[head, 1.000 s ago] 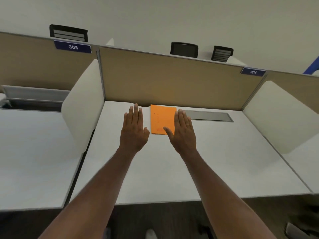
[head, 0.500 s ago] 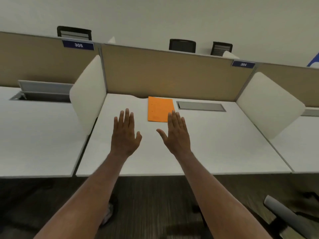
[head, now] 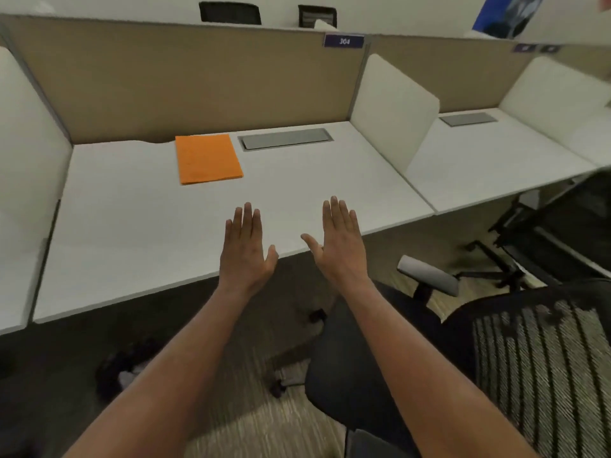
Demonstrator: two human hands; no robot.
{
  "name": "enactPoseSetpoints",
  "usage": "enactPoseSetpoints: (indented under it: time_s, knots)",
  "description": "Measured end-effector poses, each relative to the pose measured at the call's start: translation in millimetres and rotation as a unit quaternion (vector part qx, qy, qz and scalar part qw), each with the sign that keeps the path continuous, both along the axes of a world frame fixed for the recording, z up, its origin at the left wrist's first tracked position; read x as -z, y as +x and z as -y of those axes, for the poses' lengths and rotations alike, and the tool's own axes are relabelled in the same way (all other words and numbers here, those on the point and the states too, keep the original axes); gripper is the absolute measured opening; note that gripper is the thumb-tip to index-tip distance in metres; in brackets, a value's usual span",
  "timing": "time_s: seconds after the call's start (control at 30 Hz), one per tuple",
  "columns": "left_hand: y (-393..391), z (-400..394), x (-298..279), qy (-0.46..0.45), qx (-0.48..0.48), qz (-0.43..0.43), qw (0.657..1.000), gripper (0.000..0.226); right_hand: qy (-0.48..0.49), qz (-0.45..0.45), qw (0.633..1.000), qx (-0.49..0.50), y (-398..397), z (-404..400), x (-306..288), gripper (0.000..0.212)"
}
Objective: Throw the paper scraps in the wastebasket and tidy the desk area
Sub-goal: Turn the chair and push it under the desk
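An orange folder (head: 208, 158) lies flat near the back of the white desk (head: 139, 219), beside a grey cable hatch (head: 286, 138). My left hand (head: 246, 249) and my right hand (head: 340, 241) hover palm down over the desk's front edge, fingers stretched out, holding nothing. Both are well short of the folder. No paper scraps or wastebasket show in this view.
A black mesh office chair (head: 496, 342) with a grey armrest (head: 428, 274) stands at my lower right. White side dividers (head: 393, 107) and a tan back panel (head: 198, 74) bound the desk. A second chair base (head: 502, 259) sits under the neighbouring desk. Dark objects (head: 122, 368) lie on the floor.
My hands have drawn back from the orange folder to the desk's front edge. The view has backed away and swung right, bringing the office chair and floor into sight.
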State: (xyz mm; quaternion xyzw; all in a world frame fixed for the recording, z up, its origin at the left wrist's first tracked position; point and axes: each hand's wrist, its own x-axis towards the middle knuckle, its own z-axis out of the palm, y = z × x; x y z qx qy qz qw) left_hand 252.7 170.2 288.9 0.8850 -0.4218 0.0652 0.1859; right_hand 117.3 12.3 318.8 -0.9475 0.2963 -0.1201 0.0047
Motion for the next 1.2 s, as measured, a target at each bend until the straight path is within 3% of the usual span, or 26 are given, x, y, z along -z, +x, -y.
enactPoseSetpoints:
  time_s: [0.17,0.33,0.57,0.67,0.77,0.83,1.03,1.2]
  knots:
    - [-93,72,12,0.025,0.115,-0.015,0.993,0.08,0.015,-0.016,0.996,0.082,-123,45,1,0.086]
    - [-206,128,27,0.038,0.228,-0.018,0.973,0.081,-0.041,-0.063,0.988,0.138,-268,98,-21,0.078]
    - [-339,132,83,0.077,0.36,-0.055,0.928,0.084,-0.114,-0.154,0.97,0.147,-478,167,-82,0.058]
    - [-384,114,124,0.116,0.401,-0.071,0.906,0.088,-0.116,-0.232,0.955,0.141,-548,180,-89,0.065]
    - [-418,94,170,0.18,0.432,-0.093,0.879,0.096,-0.112,-0.304,0.939,0.115,-591,188,-72,0.109]
    - [-433,83,199,0.231,0.444,-0.117,0.858,0.102,-0.09,-0.328,0.935,0.101,-608,194,-60,0.122]
    - [-449,63,251,0.386,0.443,-0.203,0.783,0.127,-0.021,-0.321,0.945,0.065,-626,209,-23,0.117]
    - [-460,53,265,0.425,0.479,-0.118,0.759,0.129,-0.012,-0.293,0.954,0.066,-615,219,-9,0.106]
